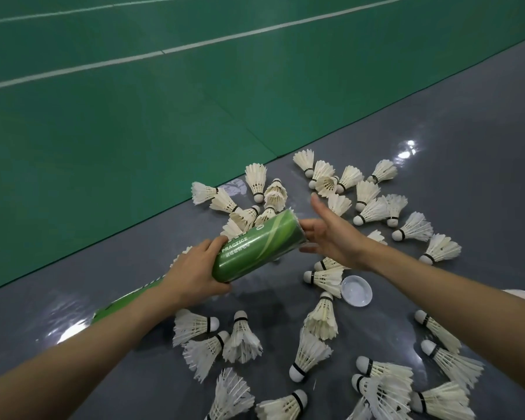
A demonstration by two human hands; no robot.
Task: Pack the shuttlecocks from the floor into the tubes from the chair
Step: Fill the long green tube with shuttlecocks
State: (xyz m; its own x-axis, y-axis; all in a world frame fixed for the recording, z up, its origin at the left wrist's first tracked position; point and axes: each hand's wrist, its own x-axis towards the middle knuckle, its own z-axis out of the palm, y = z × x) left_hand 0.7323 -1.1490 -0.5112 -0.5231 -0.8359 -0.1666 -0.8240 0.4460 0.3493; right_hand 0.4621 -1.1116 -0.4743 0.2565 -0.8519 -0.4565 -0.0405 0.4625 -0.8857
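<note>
A green shuttlecock tube (256, 247) marked PRACTICE is held tilted above the grey floor, its far end pointing up and to the right. My left hand (194, 272) grips its near end, fingers curled round it. At the far end of the tube is my right hand (331, 237), with the thumb raised and the fingers against the rim; whether anything lies under them is hidden. Several white feather shuttlecocks (320, 319) lie scattered on the floor around and below both hands. A white round tube cap (356, 291) lies on the floor under my right forearm.
A second green tube (125, 301) lies on the floor beneath my left forearm. The grey floor strip (437, 116) borders a green court mat (103, 116) with white lines at the back and left. More shuttlecocks (373, 207) are heaped beyond the hands.
</note>
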